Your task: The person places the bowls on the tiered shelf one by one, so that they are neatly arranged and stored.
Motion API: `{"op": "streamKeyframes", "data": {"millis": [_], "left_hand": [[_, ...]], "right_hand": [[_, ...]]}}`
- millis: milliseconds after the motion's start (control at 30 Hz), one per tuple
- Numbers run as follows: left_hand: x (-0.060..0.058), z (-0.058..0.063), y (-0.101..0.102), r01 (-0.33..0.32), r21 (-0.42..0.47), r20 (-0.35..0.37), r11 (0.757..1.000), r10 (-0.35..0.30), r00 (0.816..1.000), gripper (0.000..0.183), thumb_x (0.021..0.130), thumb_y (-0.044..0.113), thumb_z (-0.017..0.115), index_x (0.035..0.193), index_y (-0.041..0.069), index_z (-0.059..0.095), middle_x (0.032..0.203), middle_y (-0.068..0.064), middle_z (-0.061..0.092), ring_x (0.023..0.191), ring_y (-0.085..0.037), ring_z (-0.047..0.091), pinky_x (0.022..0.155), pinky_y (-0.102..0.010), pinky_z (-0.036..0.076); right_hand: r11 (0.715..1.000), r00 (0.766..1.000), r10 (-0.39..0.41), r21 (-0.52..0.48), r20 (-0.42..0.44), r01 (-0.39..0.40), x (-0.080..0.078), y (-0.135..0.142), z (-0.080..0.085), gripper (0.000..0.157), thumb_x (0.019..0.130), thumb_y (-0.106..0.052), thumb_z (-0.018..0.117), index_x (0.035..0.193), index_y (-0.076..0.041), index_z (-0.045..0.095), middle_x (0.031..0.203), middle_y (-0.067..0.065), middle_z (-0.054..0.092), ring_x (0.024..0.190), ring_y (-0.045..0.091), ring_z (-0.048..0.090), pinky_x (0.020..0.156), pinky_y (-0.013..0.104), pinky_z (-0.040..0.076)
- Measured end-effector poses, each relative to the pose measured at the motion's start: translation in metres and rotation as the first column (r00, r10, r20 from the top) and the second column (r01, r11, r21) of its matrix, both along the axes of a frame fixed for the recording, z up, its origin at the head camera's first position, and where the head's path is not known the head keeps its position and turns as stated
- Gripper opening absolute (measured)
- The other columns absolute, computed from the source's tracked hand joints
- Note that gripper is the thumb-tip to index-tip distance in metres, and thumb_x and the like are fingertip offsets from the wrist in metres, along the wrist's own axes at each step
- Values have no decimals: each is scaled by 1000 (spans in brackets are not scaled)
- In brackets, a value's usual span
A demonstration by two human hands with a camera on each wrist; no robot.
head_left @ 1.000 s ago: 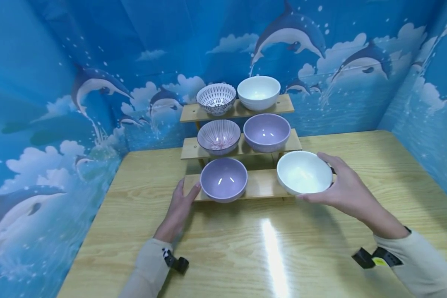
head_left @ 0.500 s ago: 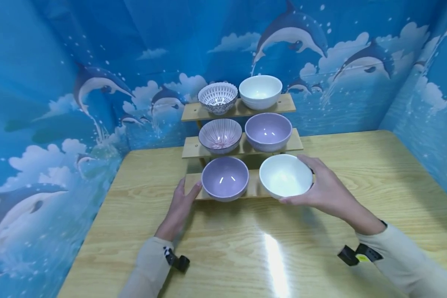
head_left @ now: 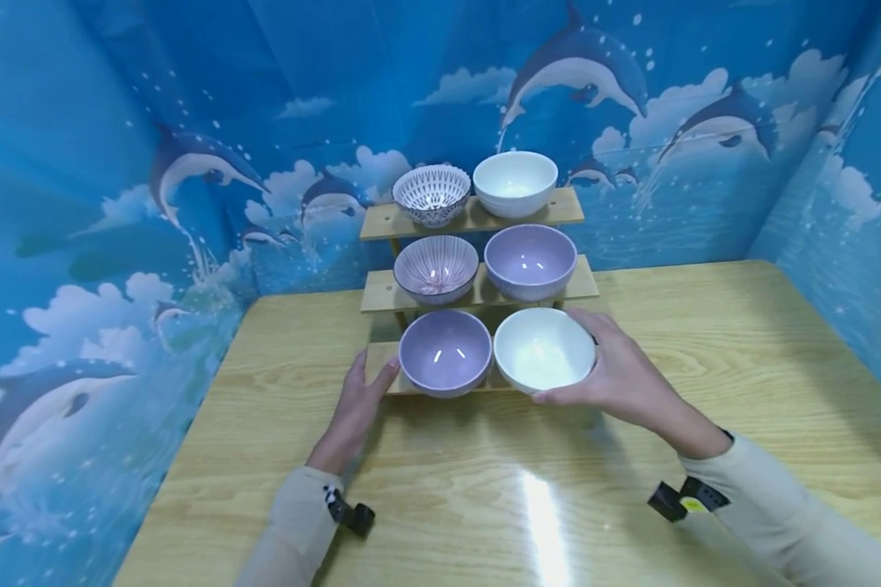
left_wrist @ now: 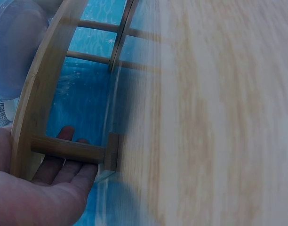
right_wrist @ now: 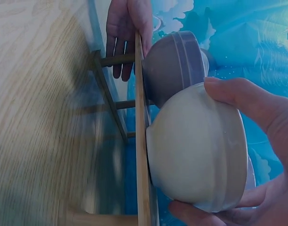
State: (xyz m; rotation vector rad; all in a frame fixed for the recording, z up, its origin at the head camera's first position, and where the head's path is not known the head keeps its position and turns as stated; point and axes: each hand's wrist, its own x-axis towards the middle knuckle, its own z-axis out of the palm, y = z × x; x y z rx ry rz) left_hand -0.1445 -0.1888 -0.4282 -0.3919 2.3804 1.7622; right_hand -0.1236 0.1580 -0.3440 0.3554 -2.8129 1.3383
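Observation:
My right hand [head_left: 626, 373] grips a white bowl [head_left: 543, 349] by its right side, thumb near the front of the rim. In the right wrist view the base of the white bowl [right_wrist: 196, 150] is right at the bottom shelf [right_wrist: 143, 132]. Close on its left sits a plain purple bowl [head_left: 444, 353] on that same shelf. My left hand [head_left: 356, 410] holds the left end of the wooden three-tier rack [head_left: 382, 356]. In the left wrist view its fingers [left_wrist: 71, 172] reach under the shelf, behind a short wooden post [left_wrist: 68, 147].
The middle tier bears a striped bowl [head_left: 436, 269] and another purple bowl [head_left: 531, 262]. On the top tier stand a patterned bowl [head_left: 431, 196] and a second white bowl [head_left: 515, 184]. A blue dolphin-print backdrop [head_left: 382, 73] rises behind the wooden table [head_left: 470, 505].
My right hand has moved left along the bottom shelf with the white bowl, bringing it close to the purple bowl. My left hand has stayed at the rack's left end.

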Motion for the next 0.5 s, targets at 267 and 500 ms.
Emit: {"op": "streamKeyframes", "data": {"millis": [267,500], "left_hand": [[0,-2,1,7,1,3,1000,-7,1000,109,87,71,62,164,14,10,170,-12,4,154,-36,2,122,-63,7],[0,-2,2,9,21,-24,1000,-9,1000,101,91,63,63,163,13,14,169,-12,9,155,-35,5,122,-61,8]], "right_hand": [[999,1000,-3,32,6,2,-1,-1,-1,124,59,-47,97,155,0,35,148,26,42,121,44,54,91,60,55],[999,1000,8,40,11,-9,-2,0,0,124,60,-48,97,155,0,34,148,27,42,122,43,53,92,60,54]]}}
